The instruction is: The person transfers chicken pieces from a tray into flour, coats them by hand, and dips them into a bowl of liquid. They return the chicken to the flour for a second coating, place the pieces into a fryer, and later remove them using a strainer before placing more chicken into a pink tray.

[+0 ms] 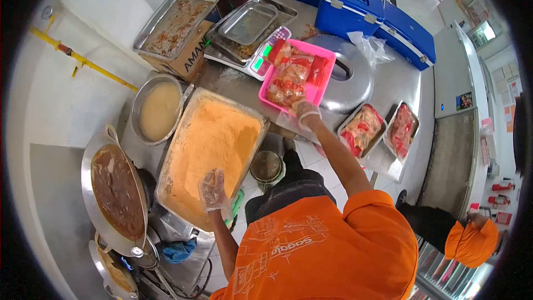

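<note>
My right hand (306, 112), in a clear plastic glove, touches the near edge of a pink tub (327, 61); its fingertips meet the bottom of a printed plastic bag of meat (291, 75) lying in the tub. Whether the fingers pinch the bag or the rim is too small to tell. Over the near side of a big metal tray of orange-tinted flour (208, 144) is my left hand (214, 190), also gloved, with its fingers apart and nothing in them. A steel bowl of pale liquid (160, 108) sits beside the tray's far left corner.
A wide pan of dark oil (117, 191) stands at the left. Behind the tub are a digital scale (266, 55), a metal lid (355, 78) and blue coolers (350, 11). Two trays of bagged meat (363, 128) sit right. Another person (472, 241) stands at the far right.
</note>
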Demonstrator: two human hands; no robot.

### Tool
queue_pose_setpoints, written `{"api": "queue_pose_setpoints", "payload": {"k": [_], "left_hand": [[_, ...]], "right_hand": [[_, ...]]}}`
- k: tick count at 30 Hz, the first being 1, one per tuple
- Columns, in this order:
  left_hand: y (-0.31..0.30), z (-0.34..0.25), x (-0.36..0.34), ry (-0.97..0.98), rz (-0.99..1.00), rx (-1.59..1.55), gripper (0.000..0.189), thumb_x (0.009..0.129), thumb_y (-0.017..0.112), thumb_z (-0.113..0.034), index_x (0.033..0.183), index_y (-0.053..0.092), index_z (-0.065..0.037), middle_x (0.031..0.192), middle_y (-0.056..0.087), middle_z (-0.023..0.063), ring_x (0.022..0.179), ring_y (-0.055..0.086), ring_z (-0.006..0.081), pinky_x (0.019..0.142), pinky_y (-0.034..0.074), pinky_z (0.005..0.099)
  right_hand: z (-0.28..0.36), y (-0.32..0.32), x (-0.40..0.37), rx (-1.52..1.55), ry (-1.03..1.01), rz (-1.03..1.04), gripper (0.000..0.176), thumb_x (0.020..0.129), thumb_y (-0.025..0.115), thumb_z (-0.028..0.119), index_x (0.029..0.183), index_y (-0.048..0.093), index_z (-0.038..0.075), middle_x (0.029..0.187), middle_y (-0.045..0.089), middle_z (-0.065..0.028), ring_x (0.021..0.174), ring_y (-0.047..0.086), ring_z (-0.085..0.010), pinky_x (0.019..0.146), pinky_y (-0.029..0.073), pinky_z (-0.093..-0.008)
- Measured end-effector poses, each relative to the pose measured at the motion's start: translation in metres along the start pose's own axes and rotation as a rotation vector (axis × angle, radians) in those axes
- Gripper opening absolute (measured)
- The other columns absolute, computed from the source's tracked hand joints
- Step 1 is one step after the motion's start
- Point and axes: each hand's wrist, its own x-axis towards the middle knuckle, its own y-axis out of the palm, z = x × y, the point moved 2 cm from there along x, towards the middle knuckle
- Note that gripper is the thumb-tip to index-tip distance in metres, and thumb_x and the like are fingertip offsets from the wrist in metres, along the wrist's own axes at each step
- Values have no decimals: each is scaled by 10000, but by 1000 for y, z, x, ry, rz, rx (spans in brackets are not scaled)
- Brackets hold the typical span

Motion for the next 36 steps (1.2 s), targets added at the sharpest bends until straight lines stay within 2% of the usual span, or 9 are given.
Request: {"api": "queue_pose_setpoints", "payload": {"k": [6, 8, 13, 16, 18, 22, 24, 28, 36], "left_hand": [[52, -108, 65, 208, 126, -116, 305, 856, 579, -295, 935, 593, 0, 915, 619, 163, 836, 594, 319, 729, 467, 385], [81, -142, 93, 155, 225, -235, 333, 832, 611, -302, 962, 585, 4, 955, 609, 157, 879, 585, 312, 758, 463, 394], [160, -194, 153, 632, 138, 261, 515, 757, 649, -427, 1089, 547, -46, 1055, 561, 140, 1057, 498, 322, 895, 404, 403], [171, -222, 168, 422, 399, 501, 498, 766, 602, -472, 1090, 568, -95, 1117, 557, 119, 1079, 489, 330, 913, 401, 409], [186, -205, 180, 717, 191, 533, 426, 770, 579, -460, 1021, 608, -117, 1069, 599, 84, 998, 545, 330, 858, 443, 421], [160, -211, 184, 489, 154, 292, 331, 760, 591, -400, 892, 654, -104, 855, 651, 78, 783, 602, 313, 746, 483, 396], [151, -208, 185, 811, 88, 379, 289, 770, 590, -362, 890, 657, -107, 858, 642, 89, 773, 591, 329, 733, 477, 400], [157, -214, 187, 782, -127, 269, 201, 776, 586, -278, 853, 652, -104, 828, 632, 95, 765, 587, 330, 710, 477, 409], [172, -236, 201, 341, 133, -201, 320, 839, 550, -344, 822, 604, -29, 785, 611, 147, 712, 570, 305, 646, 464, 391]], "right_hand": [[-22, 23, -12, -33, -203, -169, 237, 821, 495, 340, 853, 594, 128, 925, 610, -139, 839, 577, -314, 754, 458, -411], [9, -85, -32, 245, -282, -184, 248, 787, 525, 346, 861, 597, 121, 867, 598, -147, 843, 573, -298, 747, 455, -415], [17, -155, -32, 495, -392, -491, 311, 689, 627, 327, 901, 579, 104, 858, 562, -116, 866, 551, -300, 772, 437, -427], [13, -187, -23, 483, -393, -499, 352, 628, 664, 322, 887, 572, 103, 893, 560, -108, 880, 542, -308, 785, 430, -430], [10, -195, -20, 441, -350, -555, 388, 590, 669, 325, 888, 568, 97, 874, 560, -101, 865, 543, -308, 781, 433, -426], [15, -216, -27, 476, -418, -697, 302, 651, 626, 245, 905, 572, 91, 886, 577, -81, 877, 555, -298, 775, 444, -419], [16, -226, -35, 553, -422, -762, 262, 683, 594, 200, 924, 591, 99, 924, 595, -73, 921, 559, -288, 792, 447, -415], [2, -219, -33, 483, -324, -712, 163, 741, 562, 180, 872, 628, 108, 904, 619, -62, 893, 590, -265, 758, 473, -385], [-20, -200, -12, 1012, -122, -421, 255, 776, 635, 231, 958, 632, 54, 868, 648, -92, 823, 613, -240, 743, 486, -334]]}}
